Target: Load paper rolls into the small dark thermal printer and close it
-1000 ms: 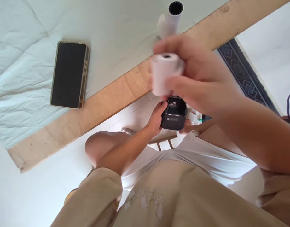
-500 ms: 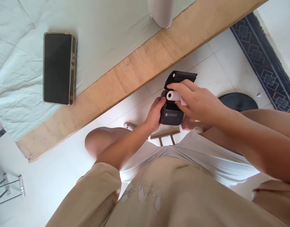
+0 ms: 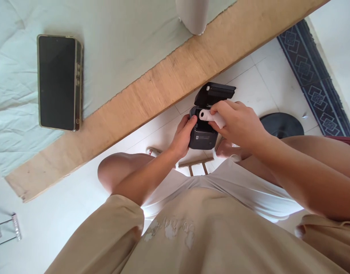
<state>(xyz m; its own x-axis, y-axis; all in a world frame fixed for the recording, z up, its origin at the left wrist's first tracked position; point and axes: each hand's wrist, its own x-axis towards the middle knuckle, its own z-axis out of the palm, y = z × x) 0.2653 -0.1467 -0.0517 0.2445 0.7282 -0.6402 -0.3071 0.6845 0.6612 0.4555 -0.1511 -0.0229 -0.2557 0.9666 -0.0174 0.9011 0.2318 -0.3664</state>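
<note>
A small black receipt printer [image 3: 202, 140] is held over my lap, its hinged lid [image 3: 220, 91] raised. My left hand [image 3: 183, 136] wraps round its left side, thumb on the rim of the paper bay. Between the thumb and fingers of my right hand [image 3: 239, 123] is a white paper roll [image 3: 204, 115], its dark core hole facing left. The roll lies at the mouth of the bay, tilted, with a loose paper end hanging by my fingers. Whether it touches the bay floor I cannot tell.
A wooden table edge [image 3: 152, 85] with a pale green cloth [image 3: 120, 42] runs diagonally above my hands. On the cloth are a phone [image 3: 57, 82] and a white cylinder [image 3: 193, 15]. A round black object [image 3: 282, 125] and a patterned mat [image 3: 317, 95] lie on the tiled floor.
My right hand has shifted its hold on the paper roll, which now sits more tilted, and fingers have moved away from the lid. The whole view has shifted slightly.
</note>
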